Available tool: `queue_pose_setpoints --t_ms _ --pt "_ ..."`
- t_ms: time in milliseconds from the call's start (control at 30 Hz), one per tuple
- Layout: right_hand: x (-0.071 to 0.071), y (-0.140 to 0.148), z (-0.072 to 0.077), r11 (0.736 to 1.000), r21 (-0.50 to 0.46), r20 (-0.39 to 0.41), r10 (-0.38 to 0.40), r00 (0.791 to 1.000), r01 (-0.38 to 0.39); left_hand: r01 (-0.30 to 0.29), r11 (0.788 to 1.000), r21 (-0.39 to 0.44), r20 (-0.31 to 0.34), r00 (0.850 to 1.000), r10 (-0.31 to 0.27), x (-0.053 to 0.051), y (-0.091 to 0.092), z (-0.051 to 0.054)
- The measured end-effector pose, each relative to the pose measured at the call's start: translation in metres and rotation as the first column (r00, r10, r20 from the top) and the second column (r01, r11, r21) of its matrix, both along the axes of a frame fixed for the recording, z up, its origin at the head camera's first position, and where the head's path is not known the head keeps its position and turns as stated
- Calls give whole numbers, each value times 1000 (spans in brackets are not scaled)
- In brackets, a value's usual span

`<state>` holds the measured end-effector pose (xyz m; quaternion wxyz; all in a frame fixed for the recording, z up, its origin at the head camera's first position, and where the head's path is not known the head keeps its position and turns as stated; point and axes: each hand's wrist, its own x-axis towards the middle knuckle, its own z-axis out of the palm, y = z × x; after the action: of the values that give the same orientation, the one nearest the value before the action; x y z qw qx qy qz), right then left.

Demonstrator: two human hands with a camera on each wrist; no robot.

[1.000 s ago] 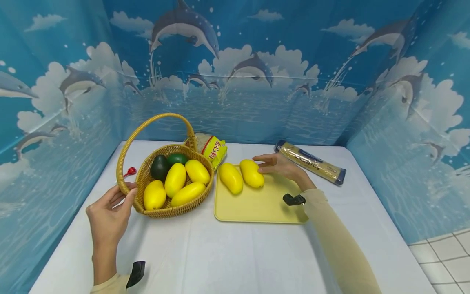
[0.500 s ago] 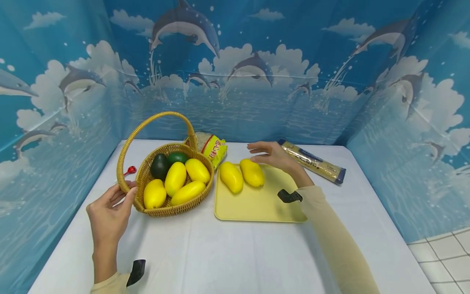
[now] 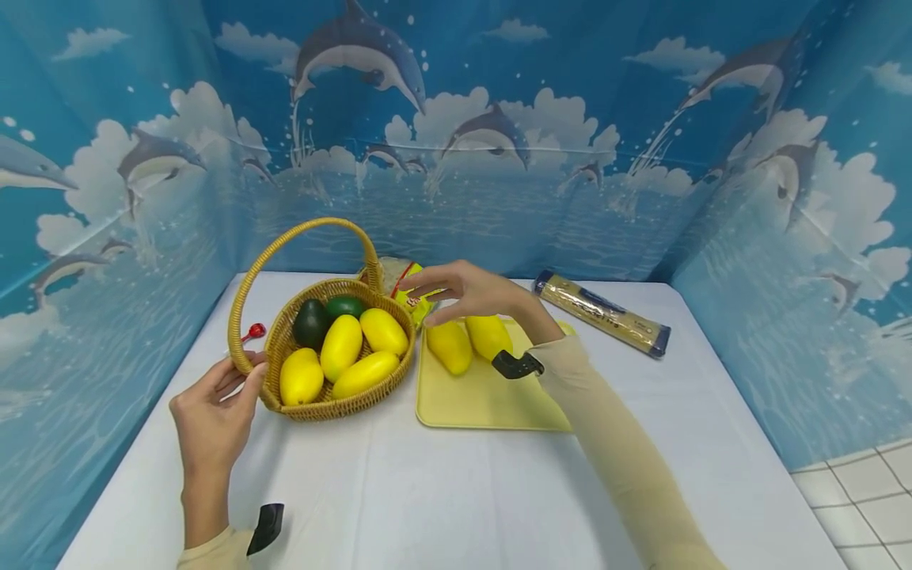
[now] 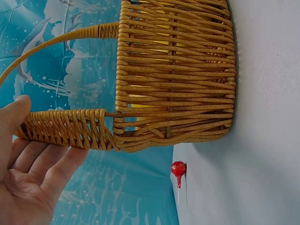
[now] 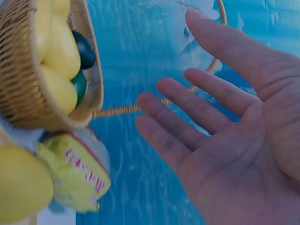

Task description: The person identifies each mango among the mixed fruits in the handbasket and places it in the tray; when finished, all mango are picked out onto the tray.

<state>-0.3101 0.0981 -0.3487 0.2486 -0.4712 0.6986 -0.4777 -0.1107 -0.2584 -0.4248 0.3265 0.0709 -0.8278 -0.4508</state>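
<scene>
My left hand point(image 3: 217, 416) grips the lower left part of the handle of a wicker basket point(image 3: 340, 410), thumb on one side and fingers on the other, as the left wrist view also shows. Several yellow mangoes point(image 3: 340, 349) and two dark green avocados point(image 3: 310, 324) lie in the basket. My right hand point(image 3: 470, 291), empty with fingers spread, is in the air over the back left of a yellow tray point(image 3: 492, 408). Two more mangoes point(image 3: 450, 348) lie on that tray, partly hidden by the hand.
Behind the basket leans a yellow-labelled bag point(image 5: 77, 171), partly covered by my right hand in the head view. A red lollipop point(image 3: 255, 331) lies left of the basket. A long golden packet point(image 3: 604, 313) rests at the back right. A dolphin-print curtain point(image 3: 470, 206) surrounds the white table.
My right hand has left the right mango on the tray, risen, and moved left toward the basket. The left hand keeps its hold on the handle; both tray mangoes stay in place.
</scene>
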Motion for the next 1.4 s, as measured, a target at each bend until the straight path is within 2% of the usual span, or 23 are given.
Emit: queue_pose_setpoints --t_ms 267,567,767,967,1167,1400 --pt "-3 -49 0 991 -21 93 135 986 -134 0 1000 -7 4 1000 0 0 3 0" --pt "-3 -98 -15 982 -56 196 187 963 -179 10 1000 3 -15 1000 -10 -1 2 -2" --pt "1 -135 -28 977 -40 181 212 961 -208 2 1000 -6 -13 1000 -2 0 1 -2" --pt "3 -165 -35 971 35 139 228 964 -235 7 1000 5 -27 1000 -7 -1 0 -3" --pt "3 -179 -44 959 126 135 237 962 -254 -2 1000 2 -8 1000 2 -2 4 -2" --pt "2 -188 -53 930 223 116 271 956 -291 -6 1000 -16 -16 1000 6 -1 2 -1"
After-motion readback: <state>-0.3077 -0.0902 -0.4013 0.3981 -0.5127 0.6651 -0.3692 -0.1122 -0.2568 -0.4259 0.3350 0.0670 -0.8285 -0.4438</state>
